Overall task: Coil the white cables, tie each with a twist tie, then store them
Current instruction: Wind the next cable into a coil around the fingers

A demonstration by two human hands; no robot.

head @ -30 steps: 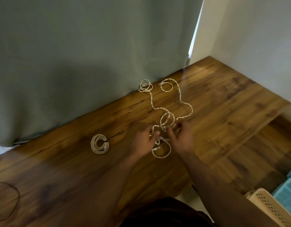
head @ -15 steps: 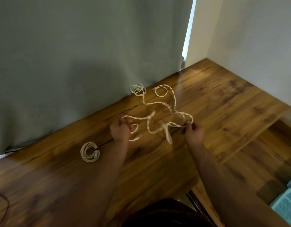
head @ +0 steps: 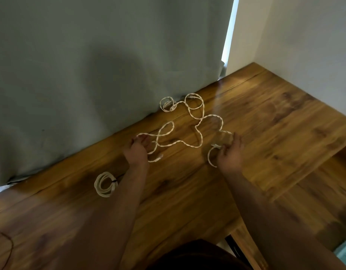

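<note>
A long white braided cable (head: 189, 145) sprawls in loose loops across the wooden table (head: 265, 133), reaching back to small curls by the curtain. My left hand (head: 136, 152) pinches the cable near one end, whose plug dangles just to its right. My right hand (head: 229, 152) grips the other end, with a short loop hanging below its fingers. The cable is stretched between both hands. A second white cable (head: 105, 184) lies coiled at the left, bound by a dark twist tie.
A grey-green curtain (head: 90, 75) hangs along the table's back edge. A white wall (head: 304, 45) closes the right side. A thin dark wire (head: 4, 246) curls at the near left. A teal basket corner (head: 345, 254) shows at the bottom right, below the table.
My hands, close together over the tangle a second ago, have pulled apart, the left to the left and the right to the right, spreading the cable out between them.
</note>
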